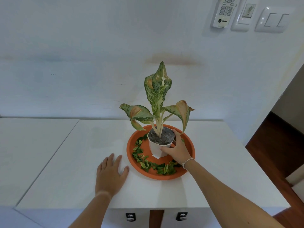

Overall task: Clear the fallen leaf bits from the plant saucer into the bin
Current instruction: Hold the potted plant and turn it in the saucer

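Note:
A round orange plant saucer (189,153) sits on a white cabinet top (79,162). In it stands a white faceted pot (156,148) holding a plant (158,96) with speckled green leaves. Green leaf bits (148,163) lie in an arc along the saucer's left and front. My right hand (176,149) wraps the pot's right side, thumb on the front, fingers behind. Just left of the saucer, my left hand (111,174) rests flat on the cabinet top with its fingers spread. No bin is in view.
A white wall stands right behind the plant. On it at the upper right hang a remote control (223,11) and switch plates (271,19). The cabinet top ends at the right above a dark wooden floor (271,145). Two drawer locks (130,217) show on the cabinet front.

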`<state>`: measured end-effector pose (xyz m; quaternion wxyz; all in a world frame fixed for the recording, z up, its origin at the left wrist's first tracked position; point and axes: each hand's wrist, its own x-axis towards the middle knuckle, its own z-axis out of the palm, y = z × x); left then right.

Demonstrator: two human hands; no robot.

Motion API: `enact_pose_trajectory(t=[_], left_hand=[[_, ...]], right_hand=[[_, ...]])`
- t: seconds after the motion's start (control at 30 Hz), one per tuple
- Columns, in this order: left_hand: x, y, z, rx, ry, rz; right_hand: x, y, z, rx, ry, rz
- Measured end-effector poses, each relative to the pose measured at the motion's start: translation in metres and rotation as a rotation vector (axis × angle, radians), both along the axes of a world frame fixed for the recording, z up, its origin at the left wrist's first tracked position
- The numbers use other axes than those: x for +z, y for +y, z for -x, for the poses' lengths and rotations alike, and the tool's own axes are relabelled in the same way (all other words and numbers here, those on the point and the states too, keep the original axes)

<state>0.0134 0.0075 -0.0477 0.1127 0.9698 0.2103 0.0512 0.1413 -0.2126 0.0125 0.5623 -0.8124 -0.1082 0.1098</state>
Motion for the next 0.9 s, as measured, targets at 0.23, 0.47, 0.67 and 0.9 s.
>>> enact_pose_trajectory(t=[0.23,0.47,0.67,0.9], left_hand=[[0.001,0.001,0.000,0.000,-0.006,0.016],[0.002,0.000,0.000,-0.007,0.004,0.034],[0.001,-0.001,0.000,-0.017,-0.007,0.051],[0.004,-0.002,0.001,-0.021,0.011,0.071]], right_hand=[[0.001,0.000,0.000,0.003,0.002,0.021],[0.004,0.001,0.001,-0.001,-0.011,0.050],[0.006,0.000,0.004,0.001,-0.004,0.064],[0.004,-0.009,0.012,-0.004,0.002,0.070]])
